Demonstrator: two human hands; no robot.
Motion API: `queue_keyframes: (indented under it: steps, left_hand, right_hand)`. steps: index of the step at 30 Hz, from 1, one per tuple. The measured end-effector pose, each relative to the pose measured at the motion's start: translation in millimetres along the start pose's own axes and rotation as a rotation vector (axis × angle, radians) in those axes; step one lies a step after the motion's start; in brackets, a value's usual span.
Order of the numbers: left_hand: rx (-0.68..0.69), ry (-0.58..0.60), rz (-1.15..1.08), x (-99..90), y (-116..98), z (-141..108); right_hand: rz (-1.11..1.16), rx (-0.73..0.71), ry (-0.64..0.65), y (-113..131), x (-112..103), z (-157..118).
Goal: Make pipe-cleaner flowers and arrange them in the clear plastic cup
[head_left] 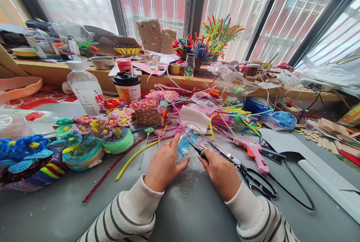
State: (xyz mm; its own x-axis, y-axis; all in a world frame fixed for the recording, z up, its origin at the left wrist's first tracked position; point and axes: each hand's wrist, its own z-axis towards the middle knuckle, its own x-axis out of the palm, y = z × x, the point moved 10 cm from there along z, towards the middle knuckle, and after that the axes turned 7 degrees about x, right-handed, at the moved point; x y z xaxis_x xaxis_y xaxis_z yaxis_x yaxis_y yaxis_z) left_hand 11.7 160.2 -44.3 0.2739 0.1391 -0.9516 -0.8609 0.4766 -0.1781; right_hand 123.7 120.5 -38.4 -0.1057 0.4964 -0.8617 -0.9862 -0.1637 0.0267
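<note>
My left hand [165,161] is closed around a clear plastic cup [187,142] with blue lettering, which lies tilted just above the grey tabletop. In my right hand [221,170] is a small black-handled pointed tool [201,153]; its tip reaches the cup's side, and its exact kind cannot be made out. Large black-handled scissors [242,167] lie just right of my right hand. Beyond them rests a pink glue gun [254,154] with a black cord. Glitter specks are scattered on the table under the cup.
Pipe-cleaner flower pots [117,140] stand at left, near a water bottle [84,88] and a lidded paper cup [128,88]. Loose pipe cleaners [225,118] are heaped behind the cup. White card [292,148] and wooden sticks [323,135] lie at right. A cluttered ledge [157,80] runs along the windows.
</note>
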Motion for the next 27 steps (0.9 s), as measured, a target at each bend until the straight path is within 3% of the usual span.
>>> queue_keyframes:
  steps: [6, 23, 27]
  left_hand:
    - [-0.013, 0.009, 0.015, 0.0, 1.1, -0.3]
    - [0.015, -0.006, 0.054, 1.6, -0.6, -0.7]
    - [0.009, -0.015, 0.061, 0.2, -0.3, -0.6]
  right_hand:
    - [-0.008, 0.02, 0.094, 2.5, 6.9, 4.0]
    - [-0.018, 0.05, 0.098, -1.0, 2.0, -0.4]
    - [-0.017, 0.059, 0.159, 0.4, 6.6, 3.1]
